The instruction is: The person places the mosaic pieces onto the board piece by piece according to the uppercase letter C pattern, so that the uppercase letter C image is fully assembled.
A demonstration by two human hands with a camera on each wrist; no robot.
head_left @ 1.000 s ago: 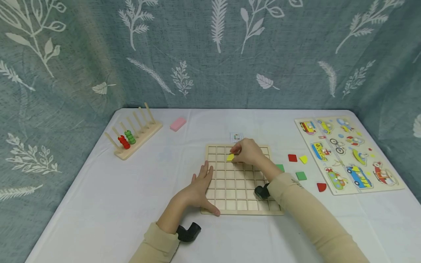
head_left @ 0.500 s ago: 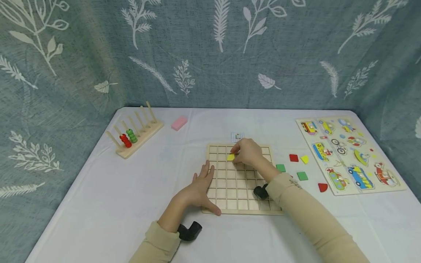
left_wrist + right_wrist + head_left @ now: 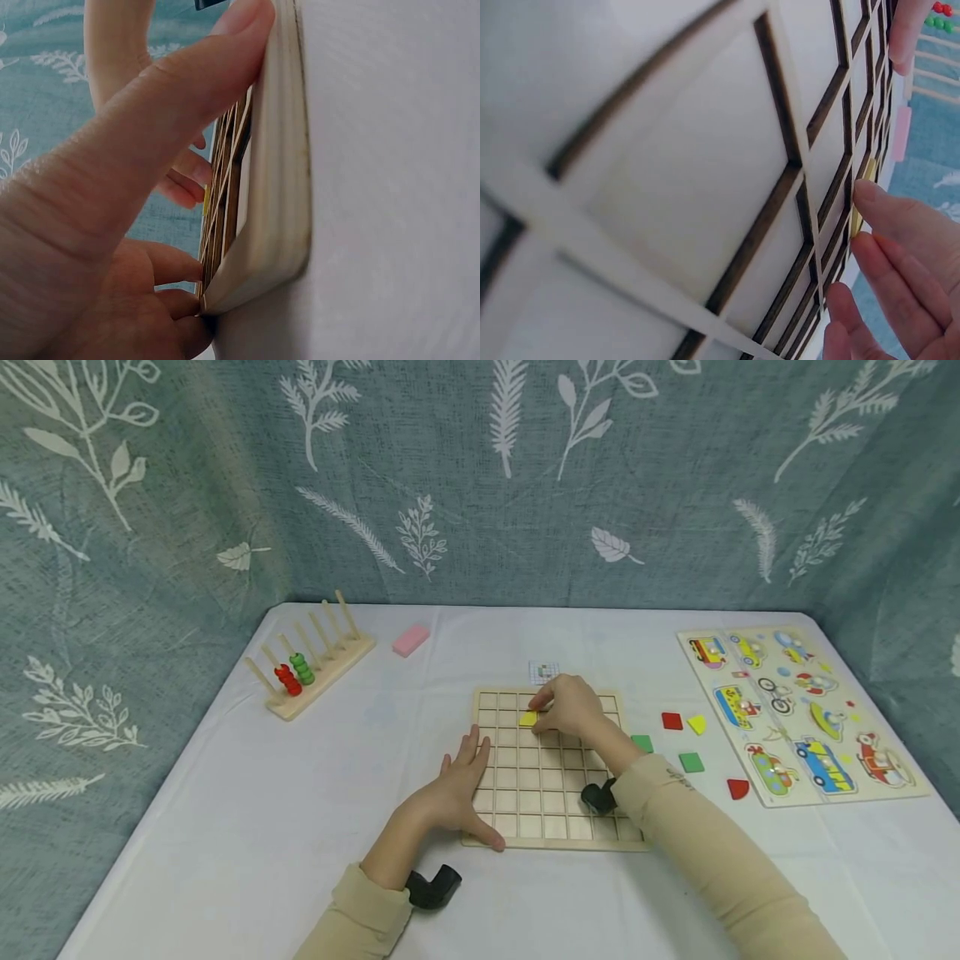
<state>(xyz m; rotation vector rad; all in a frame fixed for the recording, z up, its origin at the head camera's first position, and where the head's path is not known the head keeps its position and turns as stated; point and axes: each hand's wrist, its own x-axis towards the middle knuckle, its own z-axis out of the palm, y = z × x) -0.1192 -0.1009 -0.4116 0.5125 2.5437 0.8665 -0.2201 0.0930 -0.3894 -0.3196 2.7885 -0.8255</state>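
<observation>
A wooden grid board (image 3: 551, 843) lies on the white tablecloth, divided into small square cells. My right hand (image 3: 572, 708) is over its far part, with thumb and fingers pinching a yellow tile (image 3: 527, 718) at a cell in the second row from the back. The right wrist view shows the thumb and a fingertip at the edge of that yellow tile (image 3: 857, 217). Spread along the board's left side, my left hand (image 3: 453, 797) rests with straight fingers on the frame. Its thumb (image 3: 187, 90) presses the near edge in the left wrist view.
Right of the board lie red (image 3: 672, 721), yellow (image 3: 697, 724) and green tiles (image 3: 692, 762), plus a red rounded piece (image 3: 738, 789). Further right is a vehicle puzzle (image 3: 780, 802). A patterned card (image 3: 543, 672) lies behind the board. A pink block (image 3: 411, 641) and bead rack (image 3: 341, 673) stand back left.
The whole head view has shifted slightly. Both hands and the yellow tile keep almost the same places on the board.
</observation>
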